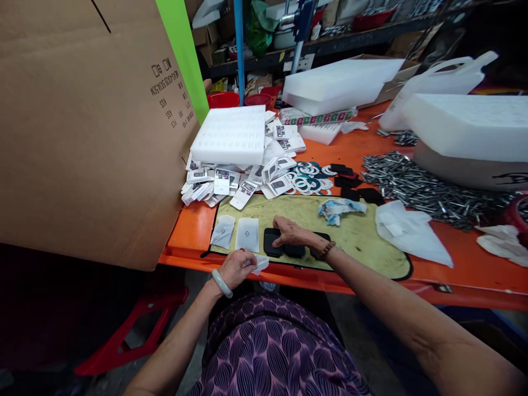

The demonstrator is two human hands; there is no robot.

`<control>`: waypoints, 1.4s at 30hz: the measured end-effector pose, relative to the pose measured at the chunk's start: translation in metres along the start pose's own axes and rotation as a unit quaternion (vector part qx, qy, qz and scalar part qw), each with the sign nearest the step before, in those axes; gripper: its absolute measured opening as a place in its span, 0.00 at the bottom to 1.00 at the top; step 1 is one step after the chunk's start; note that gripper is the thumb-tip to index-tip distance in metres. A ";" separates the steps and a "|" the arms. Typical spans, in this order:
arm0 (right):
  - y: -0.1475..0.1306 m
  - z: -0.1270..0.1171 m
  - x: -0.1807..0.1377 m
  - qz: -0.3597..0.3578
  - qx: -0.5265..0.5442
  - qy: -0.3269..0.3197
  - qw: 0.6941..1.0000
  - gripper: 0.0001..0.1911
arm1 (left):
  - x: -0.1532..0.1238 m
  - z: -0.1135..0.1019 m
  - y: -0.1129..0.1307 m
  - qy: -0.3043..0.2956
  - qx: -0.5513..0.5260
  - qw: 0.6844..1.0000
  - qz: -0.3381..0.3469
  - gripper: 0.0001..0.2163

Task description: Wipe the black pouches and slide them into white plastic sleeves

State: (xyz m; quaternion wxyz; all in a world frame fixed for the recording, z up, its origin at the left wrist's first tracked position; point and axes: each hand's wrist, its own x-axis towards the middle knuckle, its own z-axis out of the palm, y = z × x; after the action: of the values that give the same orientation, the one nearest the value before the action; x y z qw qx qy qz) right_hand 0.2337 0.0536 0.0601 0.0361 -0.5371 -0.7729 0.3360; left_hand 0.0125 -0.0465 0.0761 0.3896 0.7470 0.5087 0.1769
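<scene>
My left hand [236, 268], with a pale bangle at the wrist, pinches a small translucent plastic bag [261, 265] at the table's front edge. My right hand [291, 231] reaches over the mat [350, 247], its fingers closed on a flat black rectangular piece [270, 245]. Beside it lies another black piece [294, 251], and a third black piece [322, 237] is partly hidden under my right wrist. Left of these, two filled frosted bags with a printed symbol lie side by side: one bag [247, 235] and a more crumpled bag [223, 232].
A tall cardboard box [91, 137] stands at the left. Behind the mat are piled small white boxes [243, 193], a white foam block [229, 135], ring-shaped pieces [307, 180] and a blue-white cloth [340, 209]. Metal parts [412, 181] heap at the right near a white plastic bag [408, 228].
</scene>
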 end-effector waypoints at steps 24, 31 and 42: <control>-0.046 -0.014 -0.087 -0.163 0.338 0.044 0.926 0.09 | -0.005 0.005 0.040 0.113 -0.254 0.960 0.012 0.10; -0.033 0.014 -0.097 -0.133 0.436 0.166 0.875 0.16 | -0.006 0.008 0.049 0.180 -0.353 0.918 -0.022 0.12; -0.046 0.036 -0.099 -0.033 0.517 0.247 0.819 0.17 | -0.003 0.016 0.047 0.190 -0.347 0.918 -0.020 0.09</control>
State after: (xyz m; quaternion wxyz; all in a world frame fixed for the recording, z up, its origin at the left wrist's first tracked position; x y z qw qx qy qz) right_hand 0.2231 -0.0573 0.0888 0.5090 -0.4784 -0.4680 0.5413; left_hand 0.0509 -0.0641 0.1020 0.5240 0.5067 0.4948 0.4732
